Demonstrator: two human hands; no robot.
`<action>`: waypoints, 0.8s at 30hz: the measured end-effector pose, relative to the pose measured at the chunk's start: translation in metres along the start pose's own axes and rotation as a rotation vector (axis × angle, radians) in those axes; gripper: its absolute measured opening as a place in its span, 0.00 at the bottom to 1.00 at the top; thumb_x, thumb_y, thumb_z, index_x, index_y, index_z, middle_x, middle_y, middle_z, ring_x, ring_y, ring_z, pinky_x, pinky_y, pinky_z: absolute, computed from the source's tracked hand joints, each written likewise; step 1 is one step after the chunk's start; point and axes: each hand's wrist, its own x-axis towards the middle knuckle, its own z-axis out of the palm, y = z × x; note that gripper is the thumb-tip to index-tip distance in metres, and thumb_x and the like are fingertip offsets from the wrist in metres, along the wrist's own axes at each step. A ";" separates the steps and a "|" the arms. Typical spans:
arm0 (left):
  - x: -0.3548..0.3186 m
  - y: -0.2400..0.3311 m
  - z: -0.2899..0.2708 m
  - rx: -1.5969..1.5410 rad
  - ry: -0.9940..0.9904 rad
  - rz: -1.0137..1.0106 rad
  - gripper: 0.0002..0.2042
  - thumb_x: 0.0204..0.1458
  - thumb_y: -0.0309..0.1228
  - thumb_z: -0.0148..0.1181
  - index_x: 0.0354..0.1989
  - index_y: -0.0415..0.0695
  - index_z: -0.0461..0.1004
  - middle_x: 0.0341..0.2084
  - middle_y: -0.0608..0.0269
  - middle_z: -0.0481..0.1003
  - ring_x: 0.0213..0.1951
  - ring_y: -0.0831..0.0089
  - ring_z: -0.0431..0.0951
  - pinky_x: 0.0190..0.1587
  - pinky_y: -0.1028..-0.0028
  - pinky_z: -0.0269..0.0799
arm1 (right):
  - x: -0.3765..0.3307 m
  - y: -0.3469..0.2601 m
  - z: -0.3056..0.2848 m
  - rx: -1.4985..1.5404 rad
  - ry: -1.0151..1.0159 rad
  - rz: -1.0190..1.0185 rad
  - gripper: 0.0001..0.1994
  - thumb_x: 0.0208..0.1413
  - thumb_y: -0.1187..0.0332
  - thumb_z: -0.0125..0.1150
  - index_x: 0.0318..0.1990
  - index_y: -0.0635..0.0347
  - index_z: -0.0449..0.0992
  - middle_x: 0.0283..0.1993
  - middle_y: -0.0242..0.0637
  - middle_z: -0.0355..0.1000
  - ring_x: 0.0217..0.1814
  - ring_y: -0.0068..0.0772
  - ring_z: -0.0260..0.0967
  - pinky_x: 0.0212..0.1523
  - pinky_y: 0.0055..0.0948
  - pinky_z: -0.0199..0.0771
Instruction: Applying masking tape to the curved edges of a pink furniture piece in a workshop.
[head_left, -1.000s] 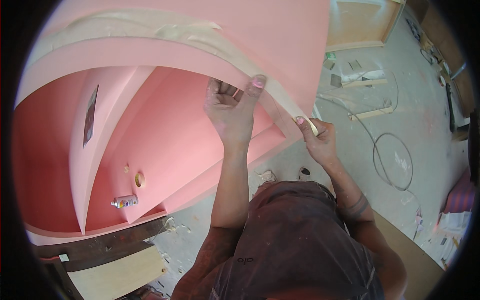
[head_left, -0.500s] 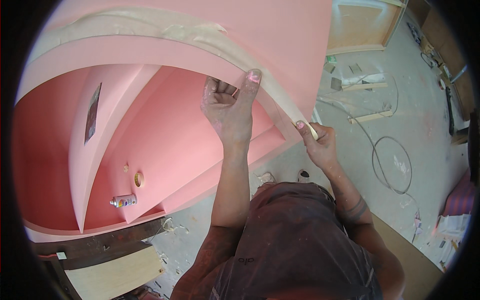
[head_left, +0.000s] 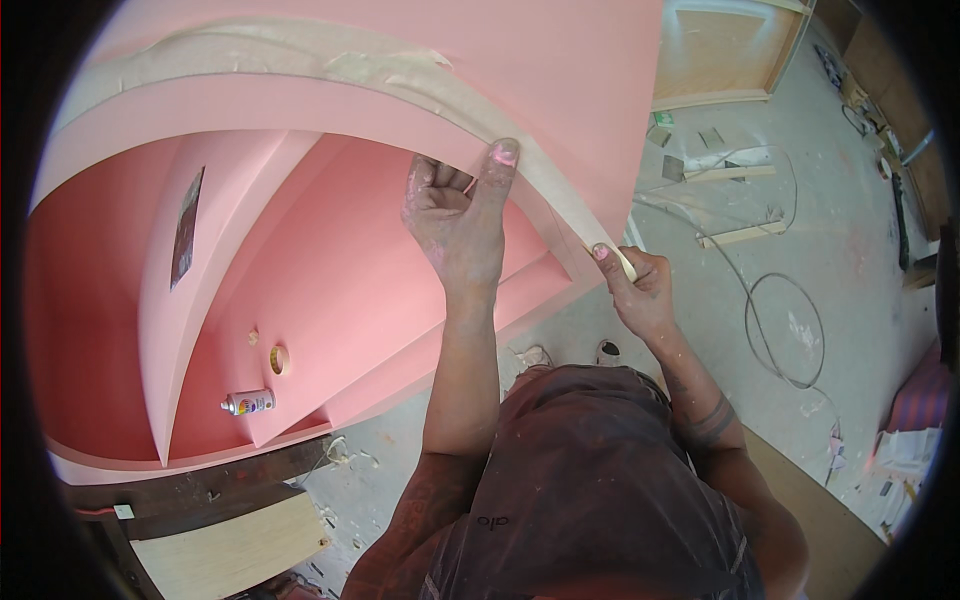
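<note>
A strip of masking tape (head_left: pixel 567 198) follows the curved rim of a large pink cabinet-like piece (head_left: pixel 300 103). The thumb of my left hand (head_left: pixel 462 225) presses on the tape at the rim, while its other fingers curl inside the opening below. Lower and to the right, my right hand (head_left: pixel 643 290) pinches the tape's end between thumb and curled fingers, at the corner of the piece. Wrinkled tape or film (head_left: pixel 290 48) covers the upper left of the curve. Inside the opening lie a roll of tape (head_left: pixel 279 360) and a spray can (head_left: pixel 248 402).
On the right, a looped cable or hose (head_left: pixel 748 300) and wooden strips (head_left: pixel 742 234) lie on the dusty floor. A framed wooden panel (head_left: pixel 725 52) stands at the far right. A pale board (head_left: pixel 235 548) is at lower left, beside a dark beam (head_left: pixel 200 468).
Almost nothing differs. Both hands keep their places on the rim and tape, with only a very slight shift of my left thumb.
</note>
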 end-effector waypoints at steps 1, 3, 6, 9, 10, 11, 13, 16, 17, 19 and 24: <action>0.000 0.000 0.000 0.000 0.000 0.000 0.19 0.55 0.31 0.76 0.50 0.36 0.75 0.38 0.62 0.80 0.40 0.80 0.77 0.40 0.75 0.71 | 0.000 -0.001 0.000 0.005 -0.003 -0.008 0.26 0.67 0.56 0.67 0.22 0.70 0.75 0.17 0.32 0.63 0.26 0.20 0.54 0.27 0.32 0.56; 0.000 -0.001 -0.001 0.010 0.006 -0.005 0.19 0.55 0.31 0.76 0.50 0.36 0.75 0.38 0.62 0.80 0.39 0.80 0.77 0.40 0.76 0.71 | 0.000 -0.002 0.000 0.009 -0.007 -0.016 0.26 0.67 0.56 0.67 0.21 0.70 0.75 0.16 0.32 0.63 0.26 0.20 0.54 0.27 0.32 0.56; 0.001 -0.003 -0.002 0.005 0.012 0.012 0.19 0.55 0.31 0.76 0.50 0.36 0.75 0.37 0.63 0.80 0.38 0.79 0.77 0.40 0.76 0.71 | 0.000 -0.002 0.000 0.022 -0.026 -0.002 0.26 0.67 0.56 0.67 0.21 0.70 0.74 0.16 0.32 0.63 0.26 0.20 0.53 0.27 0.32 0.56; 0.003 -0.004 -0.004 0.016 0.005 0.015 0.19 0.54 0.30 0.76 0.50 0.36 0.76 0.36 0.63 0.80 0.40 0.78 0.78 0.42 0.75 0.73 | 0.000 -0.002 0.001 0.023 -0.022 -0.029 0.26 0.67 0.56 0.66 0.21 0.69 0.74 0.16 0.31 0.62 0.26 0.20 0.53 0.27 0.32 0.55; 0.003 -0.004 -0.003 0.017 0.008 0.019 0.19 0.54 0.30 0.76 0.50 0.36 0.76 0.36 0.63 0.80 0.40 0.78 0.78 0.42 0.75 0.73 | 0.001 -0.001 0.002 0.015 -0.006 -0.037 0.26 0.67 0.57 0.66 0.21 0.69 0.74 0.16 0.30 0.62 0.25 0.19 0.53 0.26 0.31 0.54; 0.003 -0.004 -0.002 0.009 0.011 0.022 0.19 0.54 0.29 0.76 0.50 0.35 0.75 0.38 0.62 0.80 0.41 0.78 0.79 0.43 0.75 0.74 | 0.001 0.000 0.003 0.007 0.010 -0.045 0.26 0.67 0.57 0.66 0.20 0.69 0.73 0.16 0.29 0.62 0.25 0.19 0.52 0.26 0.31 0.54; 0.004 0.000 -0.001 0.002 0.015 0.032 0.20 0.55 0.28 0.75 0.51 0.35 0.75 0.40 0.62 0.80 0.43 0.77 0.79 0.45 0.74 0.76 | 0.001 -0.001 0.003 0.022 0.004 -0.035 0.26 0.67 0.57 0.66 0.20 0.68 0.73 0.16 0.28 0.60 0.25 0.18 0.52 0.26 0.30 0.53; 0.008 0.010 0.002 -0.005 0.035 0.070 0.28 0.49 0.18 0.75 0.58 0.31 0.67 0.47 0.54 0.77 0.53 0.67 0.79 0.56 0.67 0.80 | 0.002 0.000 0.002 0.032 -0.009 -0.014 0.26 0.67 0.57 0.67 0.19 0.66 0.73 0.16 0.24 0.58 0.23 0.16 0.50 0.24 0.29 0.51; 0.012 0.012 0.002 -0.007 0.056 0.110 0.27 0.52 0.20 0.73 0.58 0.32 0.67 0.47 0.55 0.77 0.50 0.70 0.80 0.51 0.70 0.79 | 0.002 0.001 0.002 0.025 -0.016 0.000 0.26 0.67 0.57 0.67 0.19 0.65 0.73 0.16 0.23 0.57 0.23 0.16 0.49 0.24 0.28 0.50; 0.018 0.017 0.004 -0.012 0.078 0.155 0.25 0.55 0.22 0.72 0.59 0.33 0.67 0.48 0.56 0.78 0.48 0.74 0.80 0.46 0.72 0.78 | 0.001 0.001 0.004 0.038 -0.014 -0.007 0.26 0.67 0.57 0.66 0.19 0.65 0.72 0.16 0.21 0.56 0.23 0.15 0.48 0.23 0.28 0.49; 0.025 0.036 0.019 -0.149 0.212 0.183 0.27 0.54 0.21 0.72 0.59 0.34 0.64 0.48 0.57 0.77 0.50 0.72 0.79 0.50 0.69 0.78 | 0.001 -0.004 0.005 0.047 -0.019 0.044 0.27 0.68 0.57 0.65 0.18 0.62 0.71 0.17 0.18 0.56 0.22 0.13 0.47 0.22 0.27 0.46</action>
